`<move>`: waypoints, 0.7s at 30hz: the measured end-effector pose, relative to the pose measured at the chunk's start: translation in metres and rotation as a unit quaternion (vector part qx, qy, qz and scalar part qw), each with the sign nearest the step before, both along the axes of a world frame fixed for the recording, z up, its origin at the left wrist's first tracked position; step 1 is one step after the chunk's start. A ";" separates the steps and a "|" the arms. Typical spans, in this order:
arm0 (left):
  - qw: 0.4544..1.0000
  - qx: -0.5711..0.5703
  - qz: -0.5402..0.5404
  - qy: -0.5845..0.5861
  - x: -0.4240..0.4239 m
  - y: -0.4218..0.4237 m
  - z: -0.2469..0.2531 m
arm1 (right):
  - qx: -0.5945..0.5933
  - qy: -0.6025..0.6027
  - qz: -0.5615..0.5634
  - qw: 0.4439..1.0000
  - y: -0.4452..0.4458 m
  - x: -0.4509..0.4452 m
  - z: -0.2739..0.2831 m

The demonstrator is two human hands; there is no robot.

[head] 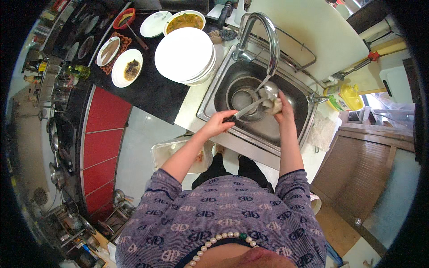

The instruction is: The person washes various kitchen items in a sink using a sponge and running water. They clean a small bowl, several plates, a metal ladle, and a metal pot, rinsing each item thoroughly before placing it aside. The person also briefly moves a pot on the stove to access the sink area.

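Note:
My left hand (221, 122) is closed around the black handle of a long metal ladle (249, 108), whose round bowl (270, 89) lies under the faucet's water stream. A pale, crumpled cloth or sponge (275, 106) is in my right hand (285, 107), pressed near the ladle's bowl. Both hands are over the stainless steel sink (261, 132). Beneath the ladle, a round metal strainer or bowl (244, 98) sits on the sink's bottom. The curved chrome faucet (274, 43) arches above, with water running from it.
White plates (184, 55) are stacked left of the sink. Beyond them are a bowl of soup (186, 21), a white dish (156, 24) and a bowl with dark food scraps (127, 68). A yellow detergent bottle (345, 97) and a cloth (321, 132) lie right. A lined bin (181, 150) stands below.

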State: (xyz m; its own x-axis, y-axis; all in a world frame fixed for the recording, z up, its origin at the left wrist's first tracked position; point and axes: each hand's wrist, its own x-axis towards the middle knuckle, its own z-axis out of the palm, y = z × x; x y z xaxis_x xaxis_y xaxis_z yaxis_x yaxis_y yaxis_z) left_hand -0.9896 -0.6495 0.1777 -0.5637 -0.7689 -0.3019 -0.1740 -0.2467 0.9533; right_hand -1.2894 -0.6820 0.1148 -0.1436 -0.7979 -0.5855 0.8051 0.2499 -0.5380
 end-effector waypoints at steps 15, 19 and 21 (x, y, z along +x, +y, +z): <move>0.985 -0.149 -0.083 -0.035 -0.092 -0.109 -0.004 | -0.160 0.004 -0.207 0.965 0.019 -0.070 0.145; 0.986 -0.116 -0.123 -0.011 -0.060 -0.097 0.007 | -0.148 -0.044 -0.161 0.975 0.021 -0.073 0.129; 0.986 -0.026 -0.163 -0.001 -0.031 -0.083 0.016 | -0.156 -0.049 -0.117 0.980 0.017 -0.066 0.104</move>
